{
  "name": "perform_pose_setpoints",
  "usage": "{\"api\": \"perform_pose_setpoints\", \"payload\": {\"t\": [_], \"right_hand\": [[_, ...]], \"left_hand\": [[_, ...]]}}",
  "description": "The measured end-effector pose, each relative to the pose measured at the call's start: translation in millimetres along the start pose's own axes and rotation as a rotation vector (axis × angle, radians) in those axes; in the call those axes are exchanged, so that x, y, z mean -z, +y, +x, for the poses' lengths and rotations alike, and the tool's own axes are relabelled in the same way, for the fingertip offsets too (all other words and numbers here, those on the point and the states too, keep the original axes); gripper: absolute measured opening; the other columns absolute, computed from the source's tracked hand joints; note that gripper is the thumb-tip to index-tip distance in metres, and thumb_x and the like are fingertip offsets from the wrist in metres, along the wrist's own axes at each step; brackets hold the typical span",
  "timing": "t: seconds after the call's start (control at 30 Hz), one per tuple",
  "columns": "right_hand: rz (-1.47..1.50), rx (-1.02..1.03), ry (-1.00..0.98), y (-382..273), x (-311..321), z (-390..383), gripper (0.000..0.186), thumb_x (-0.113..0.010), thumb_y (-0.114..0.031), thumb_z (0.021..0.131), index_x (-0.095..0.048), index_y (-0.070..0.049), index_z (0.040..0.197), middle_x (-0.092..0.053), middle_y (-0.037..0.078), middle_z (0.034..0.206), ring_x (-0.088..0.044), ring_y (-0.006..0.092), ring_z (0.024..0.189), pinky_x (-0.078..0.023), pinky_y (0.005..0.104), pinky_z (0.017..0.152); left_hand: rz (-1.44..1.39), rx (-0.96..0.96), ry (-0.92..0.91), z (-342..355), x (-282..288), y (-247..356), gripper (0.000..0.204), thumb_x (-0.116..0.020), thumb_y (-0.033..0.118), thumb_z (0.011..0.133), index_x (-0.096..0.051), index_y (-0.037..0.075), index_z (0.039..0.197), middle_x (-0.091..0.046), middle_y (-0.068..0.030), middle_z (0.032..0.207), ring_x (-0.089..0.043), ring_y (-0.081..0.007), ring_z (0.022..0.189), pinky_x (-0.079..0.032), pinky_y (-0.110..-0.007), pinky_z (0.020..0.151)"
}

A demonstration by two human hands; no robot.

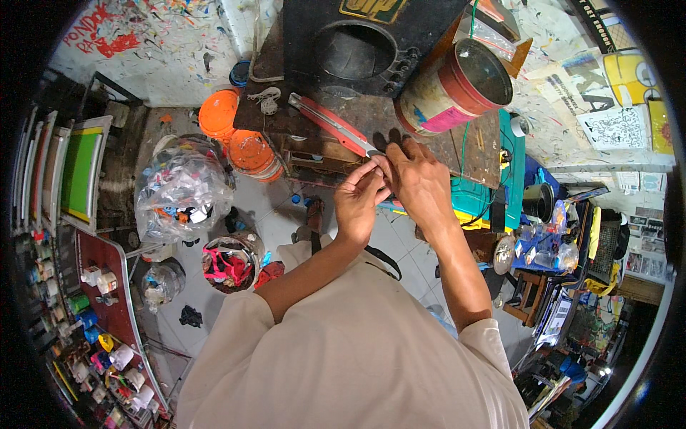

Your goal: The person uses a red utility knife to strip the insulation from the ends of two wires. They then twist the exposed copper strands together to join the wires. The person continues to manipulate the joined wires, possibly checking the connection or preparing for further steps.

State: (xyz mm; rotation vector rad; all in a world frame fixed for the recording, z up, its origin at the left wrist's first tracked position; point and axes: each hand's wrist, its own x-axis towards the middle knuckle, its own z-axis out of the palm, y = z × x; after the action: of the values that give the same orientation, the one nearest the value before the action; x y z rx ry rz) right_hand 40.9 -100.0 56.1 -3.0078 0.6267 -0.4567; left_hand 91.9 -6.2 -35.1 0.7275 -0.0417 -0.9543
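My left hand (359, 200) and my right hand (420, 175) meet at the near edge of a worn brown table (279, 114). The left fingers are bent and pinched together. The right fingers curl downward, touching or nearly touching the left ones. What lies between the fingertips is hidden. A red utility knife (332, 127) with a metal slide channel points away to the upper left, over the tabletop. Its near end comes right up to my fingers; whether they grip it I cannot tell.
A paint-stained red bucket (443, 93) stands just beyond my right hand, beside a black speaker box (300, 53). Orange buckets (250, 154) and a clear bag of rubbish (184, 193) are at the left. A teal case (509, 179) is on the right.
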Motion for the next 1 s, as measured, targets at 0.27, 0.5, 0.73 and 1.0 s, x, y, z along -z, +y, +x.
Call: {"api": "perform_pose_setpoints", "payload": {"t": [0.27, 0.5, 0.73, 1.0], "right_hand": [[0.037, -0.101, 0.012, 7, 20, -6, 0.041, -0.063, -0.042, 0.089, -0.057, -0.002, 0.098, -0.063, 0.020, 0.085, -0.064, 0.0399, 0.074, -0.051, 0.0468, 0.061], [0.192, 0.059, 0.001, 8, 18, -6, 0.017, -0.064, -0.014, 0.083, -0.064, -0.006, 0.098, -0.060, 0.012, 0.085, -0.064, 0.0326, 0.080, -0.052, 0.0421, 0.066], [0.010, 0.138, -0.046, 8, 14, -6, 0.028, -0.065, -0.012, 0.073, -0.066, -0.008, 0.100, -0.060, 0.010, 0.092, -0.064, 0.0275, 0.086, -0.054, 0.0395, 0.069], [-0.074, 0.092, -0.097, 4, 11, -2, 0.022, -0.063, -0.023, 0.083, -0.061, -0.008, 0.098, -0.059, 0.014, 0.093, -0.064, 0.0307, 0.084, -0.053, 0.0401, 0.068]], "left_hand": [[-0.017, 0.015, 0.035, 0, -3, 6, 0.025, -0.061, 0.011, 0.096, -0.059, -0.004, 0.115, -0.066, -0.0149, 0.112, -0.066, -0.0256, 0.104, -0.056, -0.041, 0.092], [0.001, 0.010, 0.054, -2, -6, 9, 0.032, -0.061, 0.011, 0.096, -0.054, -0.007, 0.121, -0.065, -0.0183, 0.111, -0.067, -0.0284, 0.103, -0.057, -0.041, 0.090], [0.005, 0.008, 0.053, -2, -6, 10, 0.032, -0.062, 0.013, 0.095, -0.055, -0.007, 0.120, -0.066, -0.0167, 0.110, -0.067, -0.0266, 0.100, -0.057, -0.041, 0.089], [0.066, 0.002, 0.030, -4, -2, 8, 0.027, -0.059, 0.014, 0.097, -0.057, -0.004, 0.117, -0.067, -0.0106, 0.104, -0.067, -0.0194, 0.097, -0.056, -0.037, 0.087]]}}
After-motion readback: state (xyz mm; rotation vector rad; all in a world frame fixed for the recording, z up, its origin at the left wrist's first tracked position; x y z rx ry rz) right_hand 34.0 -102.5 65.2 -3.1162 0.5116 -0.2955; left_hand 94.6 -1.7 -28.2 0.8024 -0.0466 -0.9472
